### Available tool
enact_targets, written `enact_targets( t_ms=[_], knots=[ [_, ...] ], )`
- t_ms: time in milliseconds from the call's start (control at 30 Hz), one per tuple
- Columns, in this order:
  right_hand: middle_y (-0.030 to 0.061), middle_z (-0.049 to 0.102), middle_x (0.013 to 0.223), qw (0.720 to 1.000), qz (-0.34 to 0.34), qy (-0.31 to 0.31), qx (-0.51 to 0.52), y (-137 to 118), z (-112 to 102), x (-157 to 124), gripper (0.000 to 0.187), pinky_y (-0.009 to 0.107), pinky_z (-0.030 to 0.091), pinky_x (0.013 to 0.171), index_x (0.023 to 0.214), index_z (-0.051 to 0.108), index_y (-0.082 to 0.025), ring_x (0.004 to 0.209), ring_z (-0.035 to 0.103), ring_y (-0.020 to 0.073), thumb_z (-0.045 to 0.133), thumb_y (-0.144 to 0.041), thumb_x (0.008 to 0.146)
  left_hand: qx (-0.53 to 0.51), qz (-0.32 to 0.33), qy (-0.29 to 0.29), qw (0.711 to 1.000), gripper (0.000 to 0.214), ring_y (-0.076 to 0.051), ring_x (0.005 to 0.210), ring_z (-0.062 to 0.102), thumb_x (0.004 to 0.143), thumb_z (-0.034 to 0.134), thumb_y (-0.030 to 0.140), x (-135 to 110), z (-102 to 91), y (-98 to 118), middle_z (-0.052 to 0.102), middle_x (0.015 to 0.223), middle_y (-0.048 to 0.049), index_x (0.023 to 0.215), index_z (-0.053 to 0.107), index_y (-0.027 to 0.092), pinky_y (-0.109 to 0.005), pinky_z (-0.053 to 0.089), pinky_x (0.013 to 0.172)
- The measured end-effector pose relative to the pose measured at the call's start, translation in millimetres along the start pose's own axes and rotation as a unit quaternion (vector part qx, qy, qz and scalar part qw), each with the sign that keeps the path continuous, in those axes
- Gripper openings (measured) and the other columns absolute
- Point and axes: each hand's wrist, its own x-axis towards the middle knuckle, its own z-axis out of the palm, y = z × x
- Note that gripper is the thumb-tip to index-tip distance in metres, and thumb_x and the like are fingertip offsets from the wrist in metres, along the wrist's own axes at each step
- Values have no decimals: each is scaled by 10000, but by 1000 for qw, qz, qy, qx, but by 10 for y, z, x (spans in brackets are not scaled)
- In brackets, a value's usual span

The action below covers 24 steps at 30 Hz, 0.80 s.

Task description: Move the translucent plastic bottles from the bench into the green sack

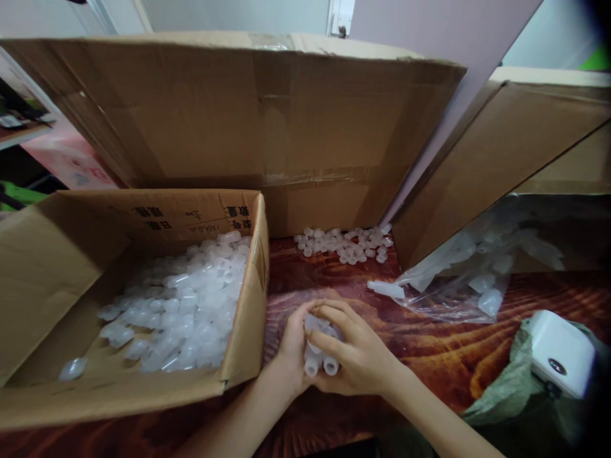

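The light is dim, right corners blackened.

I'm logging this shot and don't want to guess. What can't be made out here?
All in the head view:
Held pieces: exact count, hidden by the left hand and right hand.
Open box: left end, cut off by the picture's edge.
Its handwriting: too small and blurred to read.
Clear bag: full contents, obscured by crinkled film.
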Motion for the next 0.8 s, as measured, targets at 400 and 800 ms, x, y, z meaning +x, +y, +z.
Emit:
enact_targets(
  t_ms=[400,800],
  knots=[
    [119,500,1061,958,98,235,-129,-214,370,107,447,503,478,884,1153,488,-160,1015,548,289,637,-200,733,-174,-9,1,985,486,-116,554,559,966,319,422,-141,217,-15,541,610,-35,634,540,145,-218,493,618],
    [103,620,1079,959,105,244,-100,-198,344,-7,481,577,433,988,1229,460,-193,1119,565,300,586,-197,765,-139,-5,-31,990,247,-91,528,547,857,537,329,-40,104,-145,505,586,26,674,538,164,-190,470,581]
  ],
)
